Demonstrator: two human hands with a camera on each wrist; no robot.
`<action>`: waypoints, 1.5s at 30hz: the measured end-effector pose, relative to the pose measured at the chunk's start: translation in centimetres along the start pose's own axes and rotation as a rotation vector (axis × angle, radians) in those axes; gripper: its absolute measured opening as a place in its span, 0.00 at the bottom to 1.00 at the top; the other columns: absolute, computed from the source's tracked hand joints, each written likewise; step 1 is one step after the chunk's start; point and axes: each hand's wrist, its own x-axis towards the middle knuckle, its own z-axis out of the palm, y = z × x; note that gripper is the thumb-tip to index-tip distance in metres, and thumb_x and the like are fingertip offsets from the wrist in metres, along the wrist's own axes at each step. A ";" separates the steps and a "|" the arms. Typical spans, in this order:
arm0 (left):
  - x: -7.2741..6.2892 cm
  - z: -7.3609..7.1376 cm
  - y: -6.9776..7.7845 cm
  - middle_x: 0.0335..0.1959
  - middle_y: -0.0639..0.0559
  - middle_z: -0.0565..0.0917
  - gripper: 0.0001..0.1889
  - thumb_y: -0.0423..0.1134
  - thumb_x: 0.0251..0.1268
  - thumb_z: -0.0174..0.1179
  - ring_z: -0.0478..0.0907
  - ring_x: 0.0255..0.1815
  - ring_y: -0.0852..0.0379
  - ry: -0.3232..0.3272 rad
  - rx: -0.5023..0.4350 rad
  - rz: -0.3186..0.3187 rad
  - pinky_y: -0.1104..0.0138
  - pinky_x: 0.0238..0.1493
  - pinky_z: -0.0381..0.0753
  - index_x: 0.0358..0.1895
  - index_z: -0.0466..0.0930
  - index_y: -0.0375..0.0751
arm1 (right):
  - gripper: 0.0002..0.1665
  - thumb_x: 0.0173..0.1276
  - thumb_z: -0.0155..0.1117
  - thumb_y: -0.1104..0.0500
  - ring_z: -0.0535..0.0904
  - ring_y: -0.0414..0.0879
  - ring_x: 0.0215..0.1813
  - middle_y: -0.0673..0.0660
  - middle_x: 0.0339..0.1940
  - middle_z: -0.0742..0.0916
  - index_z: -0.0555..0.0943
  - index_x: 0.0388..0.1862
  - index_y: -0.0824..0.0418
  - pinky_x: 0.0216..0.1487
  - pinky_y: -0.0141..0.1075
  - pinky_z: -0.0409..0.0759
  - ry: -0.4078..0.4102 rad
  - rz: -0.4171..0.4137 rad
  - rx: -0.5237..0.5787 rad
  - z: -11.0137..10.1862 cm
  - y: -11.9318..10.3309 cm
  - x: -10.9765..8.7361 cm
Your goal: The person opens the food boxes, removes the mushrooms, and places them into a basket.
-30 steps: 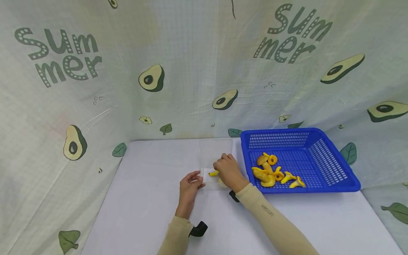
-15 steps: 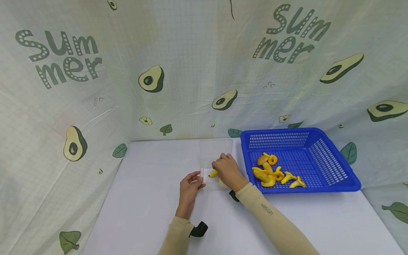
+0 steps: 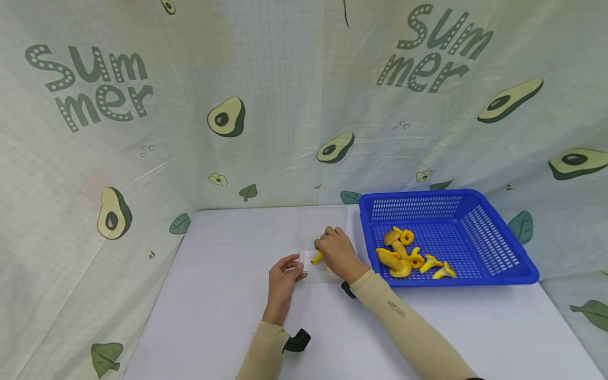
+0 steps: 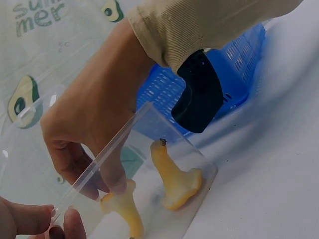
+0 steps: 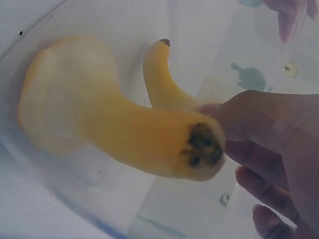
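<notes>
A clear plastic box (image 4: 149, 110) with its lid (image 3: 323, 217) folded back lies in the middle of the white table. My left hand (image 3: 283, 282) pinches the box's left wall; its fingertips (image 4: 37, 219) show at the rim in the left wrist view. Inside the box my right hand (image 3: 338, 253) pinches a yellow mushroom (image 4: 127, 211) by its cap end, the stem pointing away from the fingers. A second yellow mushroom (image 5: 144, 134) lies beside it in the box, with a dark stem end. The right hand hides much of the box in the head view.
A blue plastic basket (image 3: 494, 237) stands right of the box, close to the right forearm. Several yellow mushrooms (image 3: 399, 256) lie in its left part. Behind the table hangs a printed cloth (image 3: 275, 105).
My right hand has shifted slightly left, and the mushroom in its fingers has turned to point more downward in the head view. The left hand stays on the box wall.
</notes>
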 end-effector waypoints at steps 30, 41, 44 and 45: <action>-0.3 -0.1 -0.1 0.39 0.45 0.79 0.20 0.20 0.70 0.62 0.79 0.32 0.60 -0.008 0.018 0.019 0.72 0.36 0.89 0.63 0.76 0.18 | 0.11 0.58 0.83 0.67 0.81 0.51 0.47 0.53 0.36 0.91 0.93 0.39 0.57 0.50 0.43 0.84 0.334 -0.074 0.061 -2.0 1.0 -2.2; -0.2 0.0 0.0 0.40 0.45 0.78 0.20 0.20 0.70 0.61 0.79 0.33 0.59 0.005 0.022 -0.004 0.72 0.37 0.89 0.63 0.76 0.19 | 0.11 0.57 0.84 0.68 0.82 0.53 0.49 0.53 0.37 0.91 0.94 0.38 0.57 0.53 0.46 0.86 0.466 -0.091 0.047 -3.5 2.1 -3.9; -0.2 0.0 0.0 0.40 0.45 0.78 0.20 0.21 0.70 0.62 0.79 0.33 0.59 0.005 0.025 0.003 0.72 0.37 0.89 0.63 0.76 0.19 | 0.12 0.56 0.85 0.68 0.82 0.54 0.49 0.54 0.37 0.91 0.94 0.38 0.58 0.53 0.47 0.86 0.485 -0.100 0.044 -4.1 2.3 -4.3; -0.2 0.0 0.0 0.40 0.45 0.78 0.20 0.21 0.70 0.62 0.79 0.34 0.59 0.005 0.024 0.003 0.72 0.37 0.89 0.63 0.76 0.19 | 0.12 0.55 0.85 0.69 0.82 0.55 0.49 0.54 0.37 0.91 0.94 0.38 0.58 0.53 0.47 0.86 0.491 -0.105 0.046 -4.3 2.4 -4.4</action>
